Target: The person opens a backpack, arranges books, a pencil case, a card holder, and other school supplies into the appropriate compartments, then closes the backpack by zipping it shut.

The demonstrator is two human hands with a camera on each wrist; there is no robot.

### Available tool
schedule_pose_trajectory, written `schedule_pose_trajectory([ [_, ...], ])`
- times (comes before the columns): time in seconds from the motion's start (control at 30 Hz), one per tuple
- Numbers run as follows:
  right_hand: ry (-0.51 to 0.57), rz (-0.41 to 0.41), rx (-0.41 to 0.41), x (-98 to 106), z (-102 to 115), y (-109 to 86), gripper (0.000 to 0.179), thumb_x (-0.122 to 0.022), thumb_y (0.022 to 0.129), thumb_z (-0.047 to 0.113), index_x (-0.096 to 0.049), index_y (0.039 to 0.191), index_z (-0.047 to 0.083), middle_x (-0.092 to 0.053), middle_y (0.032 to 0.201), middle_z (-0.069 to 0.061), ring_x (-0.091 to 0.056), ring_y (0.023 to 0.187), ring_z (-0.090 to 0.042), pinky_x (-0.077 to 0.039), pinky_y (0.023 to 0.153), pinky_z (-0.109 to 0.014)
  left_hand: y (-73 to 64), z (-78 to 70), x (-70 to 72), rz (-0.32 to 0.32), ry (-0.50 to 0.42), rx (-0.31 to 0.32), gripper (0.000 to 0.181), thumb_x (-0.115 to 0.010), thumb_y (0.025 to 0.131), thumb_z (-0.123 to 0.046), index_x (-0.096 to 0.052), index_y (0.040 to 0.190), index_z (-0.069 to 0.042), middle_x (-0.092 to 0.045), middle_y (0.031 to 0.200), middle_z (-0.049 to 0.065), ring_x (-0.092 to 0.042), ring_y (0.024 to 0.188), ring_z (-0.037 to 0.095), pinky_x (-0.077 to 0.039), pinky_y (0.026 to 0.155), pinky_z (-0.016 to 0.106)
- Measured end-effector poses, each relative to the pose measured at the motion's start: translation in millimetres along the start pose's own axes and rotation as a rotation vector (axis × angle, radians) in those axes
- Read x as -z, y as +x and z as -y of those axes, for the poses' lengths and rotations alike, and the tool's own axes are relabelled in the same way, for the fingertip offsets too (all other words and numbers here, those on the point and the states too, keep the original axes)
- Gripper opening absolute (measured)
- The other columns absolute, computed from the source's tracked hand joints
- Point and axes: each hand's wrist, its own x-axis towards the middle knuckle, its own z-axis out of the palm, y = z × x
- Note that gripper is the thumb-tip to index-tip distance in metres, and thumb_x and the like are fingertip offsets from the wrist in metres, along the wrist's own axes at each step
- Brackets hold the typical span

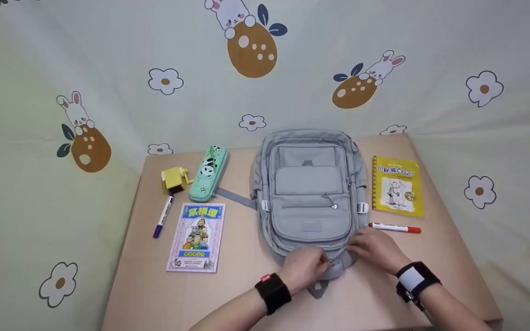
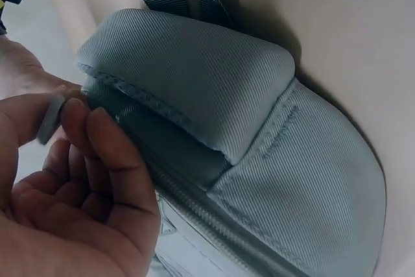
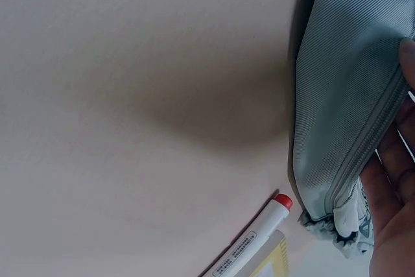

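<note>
From my remote station I see a grey backpack [image 1: 311, 181] lying front up at the centre of a pale table [image 1: 242, 262], its padded flap and webbing loop toward 6 o'clock. My left hand [image 1: 302, 270], at the bag's 6 o'clock, pinches a small grey pull tab [image 2: 50, 119] between thumb and finger. My right hand [image 1: 377, 250], at 5 o'clock, grasps the bag's edge, thumb on the fabric beside a zip [image 3: 366, 141].

As I judge it, work on the bag is at an early stage: both hands are in place at its zipped edge, but I cannot tell how much of that zip is undone. Every loose item I can see is outside the bag. Around it lie a mint panda case [image 1: 208, 174] and a yellow crank sharpener [image 1: 173, 178] between 9 and 10 o'clock, a purple-capped marker [image 1: 163, 216] at 9, a comic book [image 1: 196, 237] at 8, a yellow notebook [image 1: 397, 186] at 3 and a red-capped marker [image 1: 394, 228] at 4.
</note>
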Motion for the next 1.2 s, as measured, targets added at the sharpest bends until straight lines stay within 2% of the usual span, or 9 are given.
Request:
schedule_pose_trajectory([
  [0.17,0.001,0.001,0.015,0,-1,-1.1,0.015,-0.082,0.086,0.018,-0.081,0.100,0.018,-0.071,0.099,0.009,-0.064,0.092,-0.013,-0.054,0.079,-0.036,-14.4,21.0,16.6,-0.003,0.004,-0.031,0.019,-0.074,0.093,-0.038,-0.074,0.096,-0.019,-0.062,0.077,-0.014,-0.054,0.066,0.001,-0.043,0.056,0.021],
  [0.37,0.001,-0.012,0.014,2,-1,-1.8,0.014,-0.082,0.085,0.018,-0.080,0.100,0.017,-0.072,0.098,0.008,-0.065,0.091,-0.013,-0.055,0.079,-0.037,-29.9,71.1,35.6,-0.125,0.144,-0.144,0.032,-0.078,0.090,-0.038,-0.071,0.112,-0.016,-0.062,0.102,-0.005,-0.056,0.095,0.013,-0.048,0.081,0.030],
  [0.5,0.011,-0.005,0.000,4,-1,-2.6,0.015,-0.082,0.086,0.018,-0.080,0.101,0.016,-0.072,0.099,0.007,-0.065,0.093,-0.014,-0.055,0.081,-0.037,-30.0,102.0,36.7,-0.148,0.200,-0.238,0.036,-0.081,0.088,-0.035,-0.070,0.116,-0.015,-0.063,0.114,-0.002,-0.057,0.110,0.017,-0.047,0.097,0.035],
  [0.6,0.020,0.002,-0.011,4,-1,-3.7,0.015,-0.082,0.086,0.017,-0.080,0.101,0.016,-0.072,0.100,0.007,-0.065,0.093,-0.014,-0.055,0.081,-0.038,-27.3,115.1,31.7,-0.141,0.227,-0.328,0.029,-0.079,0.089,-0.033,-0.073,0.112,-0.016,-0.066,0.113,-0.002,-0.058,0.111,0.017,-0.047,0.098,0.034],
  [0.7,0.024,-0.003,-0.020,2,-1,-4.3,0.015,-0.082,0.086,0.017,-0.080,0.101,0.016,-0.073,0.100,0.007,-0.065,0.093,-0.014,-0.055,0.081,-0.037,-24.2,120.8,25.2,-0.143,0.269,-0.407,0.017,-0.075,0.093,-0.032,-0.076,0.103,-0.019,-0.068,0.103,-0.006,-0.060,0.102,0.015,-0.047,0.091,0.031],
  [0.77,0.022,-0.011,-0.025,1,0,-4.5,0.015,-0.082,0.086,0.018,-0.080,0.101,0.016,-0.072,0.099,0.008,-0.065,0.093,-0.013,-0.055,0.080,-0.037,-23.0,122.3,22.1,-0.145,0.279,-0.427,0.013,-0.073,0.095,-0.032,-0.077,0.099,-0.021,-0.068,0.098,-0.008,-0.060,0.098,0.013,-0.047,0.087,0.031],
  [0.97,0.026,-0.026,-0.081,1,8,-5.9,0.016,-0.083,0.086,0.018,-0.077,0.100,0.016,-0.068,0.096,0.010,-0.061,0.091,-0.011,-0.053,0.079,-0.036,-22.5,121.7,21.3,-0.112,0.245,-0.394,0.010,-0.071,0.097,-0.030,-0.077,0.098,-0.022,-0.067,0.096,-0.009,-0.061,0.095,0.012,-0.048,0.085,0.030],
  [1.07,0.051,-0.044,-0.140,7,22,-4.2,0.023,-0.084,0.084,0.020,-0.073,0.103,0.016,-0.065,0.098,0.012,-0.059,0.092,-0.009,-0.053,0.079,-0.035,-22.4,120.7,22.7,-0.105,0.238,-0.384,0.010,-0.071,0.097,-0.030,-0.077,0.097,-0.022,-0.067,0.095,-0.009,-0.061,0.093,0.012,-0.048,0.083,0.029],
  [1.2,0.015,-0.115,-0.167,8,49,0.1,0.021,-0.085,0.083,0.027,-0.068,0.095,0.022,-0.058,0.088,0.017,-0.053,0.082,-0.007,-0.048,0.072,-0.032,-23.7,120.0,25.0,-0.099,0.228,-0.374,0.011,-0.071,0.096,-0.030,-0.077,0.097,-0.021,-0.067,0.094,-0.009,-0.061,0.092,0.012,-0.048,0.083,0.029],
])
